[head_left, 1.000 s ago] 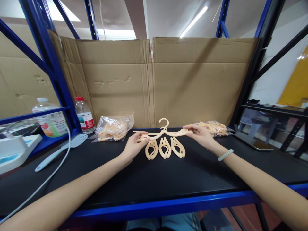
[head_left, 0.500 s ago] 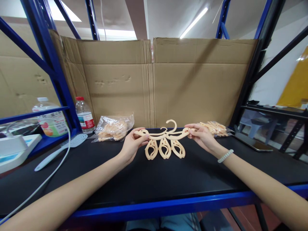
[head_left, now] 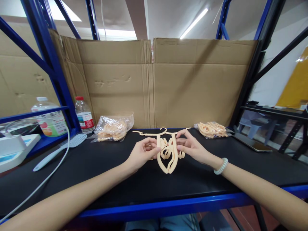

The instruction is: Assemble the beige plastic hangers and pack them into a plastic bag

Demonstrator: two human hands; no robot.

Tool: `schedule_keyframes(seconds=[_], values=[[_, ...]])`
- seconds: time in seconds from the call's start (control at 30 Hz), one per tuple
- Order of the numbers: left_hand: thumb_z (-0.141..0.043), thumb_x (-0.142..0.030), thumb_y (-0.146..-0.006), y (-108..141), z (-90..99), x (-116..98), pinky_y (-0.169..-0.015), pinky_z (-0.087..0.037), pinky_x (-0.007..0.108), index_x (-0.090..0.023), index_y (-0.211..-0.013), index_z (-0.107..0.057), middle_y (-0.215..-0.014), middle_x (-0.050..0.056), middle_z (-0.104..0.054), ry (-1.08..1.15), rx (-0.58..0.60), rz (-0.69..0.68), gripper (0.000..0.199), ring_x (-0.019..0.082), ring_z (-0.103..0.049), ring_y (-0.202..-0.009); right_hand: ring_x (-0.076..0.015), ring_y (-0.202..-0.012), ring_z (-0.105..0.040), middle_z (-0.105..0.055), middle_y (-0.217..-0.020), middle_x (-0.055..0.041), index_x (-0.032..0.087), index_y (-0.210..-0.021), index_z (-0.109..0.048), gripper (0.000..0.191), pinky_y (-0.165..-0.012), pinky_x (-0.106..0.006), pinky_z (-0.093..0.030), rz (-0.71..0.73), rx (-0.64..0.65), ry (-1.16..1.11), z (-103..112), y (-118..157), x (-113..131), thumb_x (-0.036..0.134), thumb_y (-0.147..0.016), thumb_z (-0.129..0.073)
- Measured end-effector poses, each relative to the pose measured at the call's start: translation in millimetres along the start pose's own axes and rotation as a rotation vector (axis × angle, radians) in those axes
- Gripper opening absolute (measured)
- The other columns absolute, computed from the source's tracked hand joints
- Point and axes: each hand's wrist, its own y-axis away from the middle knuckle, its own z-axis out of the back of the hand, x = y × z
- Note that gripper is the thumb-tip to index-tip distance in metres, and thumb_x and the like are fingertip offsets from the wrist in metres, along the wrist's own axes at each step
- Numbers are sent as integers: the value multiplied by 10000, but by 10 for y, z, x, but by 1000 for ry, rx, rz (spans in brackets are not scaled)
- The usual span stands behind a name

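Note:
Between my hands is a cream plastic folding hanger (head_left: pixel 159 158), its two arms folded together into a pointed oval with the tip toward me. My left hand (head_left: pixel 141 154) closes on its left side, thumb in front and fingers curled behind. On the opposite side, my right hand (head_left: pixel 192 146) pinches the right arm between thumb and fingers. An unfolded hanger (head_left: pixel 150 134) lies on the table behind it, arms spread and hook pointing away. Several smaller-looking folded hangers sit just behind the held one, mostly covered by it and my fingers.
Clear bags of cream hangers lie left (head_left: pixel 113 130) and right (head_left: pixel 211 129) on the black table (head_left: pixel 134 189). At left are a brush (head_left: pixel 60 150), a red-capped bottle (head_left: pixel 84 117) and a white cable (head_left: pixel 51 175). A phone-like device (head_left: pixel 252 142) lies right. Cardboard (head_left: pixel 192 86) stands behind.
The held hanger has gone from arms spread wide to arms folded together. Both my hands have moved inward and nearer each other, uncovering the ends of the unfolded hanger behind.

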Motion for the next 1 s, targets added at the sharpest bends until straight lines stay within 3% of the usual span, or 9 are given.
schedule_keyframes(seconds=[0.1,0.23,0.37,0.67,0.83,1.0], values=[[-750,-322,-666,-4,3,1,-544,-500,213,-130,-879,-578,-772,30,-610,-11,14,-24,334,124,-588,-681,-152,-842,-606,-643,-892,-35,201,-898,-584,165,-753,-300,-494,-7,120,243,-19,25,39,363,-868,-569],[-726,-317,-702,12,0,-4,-586,-516,235,-137,-886,-547,-801,33,-601,-36,61,-66,313,138,-588,-742,-162,-905,-603,-668,-1003,-57,192,-1058,-652,259,-820,-312,-479,2,171,436,-38,46,77,337,-912,-495],[-695,-311,-742,29,-7,-21,-622,-514,254,-145,-913,-525,-845,45,-612,-43,110,-112,293,148,-594,-780,-155,-879,-613,-687,-988,-49,202,-1142,-640,283,-804,-295,-487,17,142,488,-58,54,89,286,-915,-492],[-670,-283,-773,38,1,-62,-698,-499,271,-140,-983,-583,-930,69,-645,-64,159,-148,269,169,-608,-848,-168,-942,-620,-682,-1048,-56,201,-1098,-647,249,-833,-310,-487,74,67,527,-95,63,63,251,-916,-485],[-657,-286,-785,27,-1,-24,-685,-507,272,-151,-945,-579,-907,55,-645,-65,209,-135,223,169,-615,-835,-127,-772,-570,-646,-897,-36,178,-947,-610,166,-715,-261,-456,142,153,641,-137,77,109,224,-931,-451],[-665,-316,-775,23,-8,-11,-684,-530,289,-149,-942,-574,-892,60,-649,-75,178,-82,254,185,-623,-852,-102,-677,-456,-529,-817,-3,183,-874,-481,95,-642,-235,-396,153,123,661,-148,98,131,189,-939,-411]])
